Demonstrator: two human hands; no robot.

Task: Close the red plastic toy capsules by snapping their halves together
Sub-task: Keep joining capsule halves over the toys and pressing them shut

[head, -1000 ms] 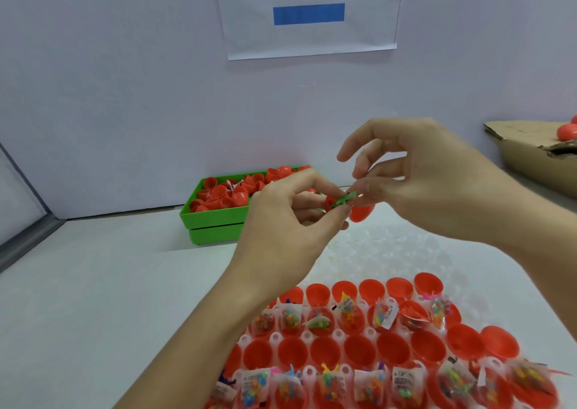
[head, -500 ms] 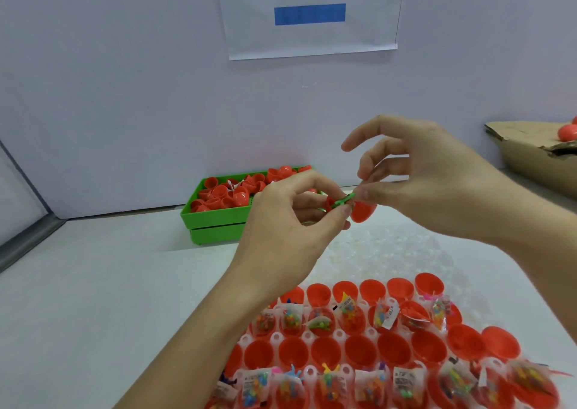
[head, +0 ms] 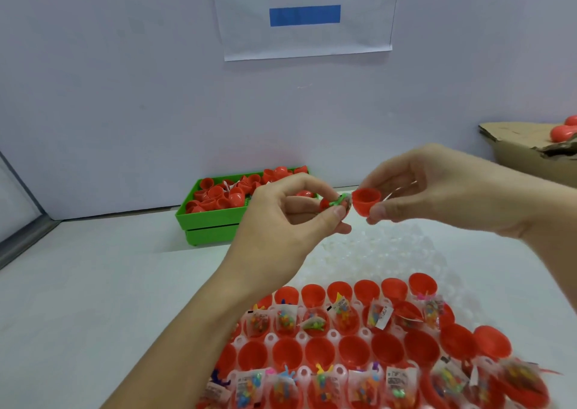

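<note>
1. Above the far edge of the white holder tray (head: 431,252), the person's left hand (head: 281,230) pinches a red capsule half (head: 325,204) with fingers and thumb curled round it. A small green toy (head: 338,200) in clear wrapping sticks out of its mouth.
2. The right hand (head: 437,190) pinches the other half, an empty red cap (head: 366,201), between thumb and fingertips. Its open mouth faces the left hand, just beside the green toy but not yet over it.
3. The 2 halves are close but apart, so I judge this capsule still unsnapped.
4. On the near part of the tray, rows of open red halves (head: 321,351) stand in their sockets. Some are empty and others hold packeted toys (head: 285,321), so plenty seems left to close.
5. Beyond the tray, by the wall, a green bin (head: 212,218) holds loose red halves. To the tray's right, a cardboard box (head: 524,155) shows some closed capsules (head: 562,132).
6. What worries me is the toy poking past the rim. If the cap is pushed on now, the wrapper or toy could catch in the seam and the halves would not click shut.
7. A crooked meeting of the rims could make one side skid off, and the small half might pop from the left fingertips onto the tray.
</note>
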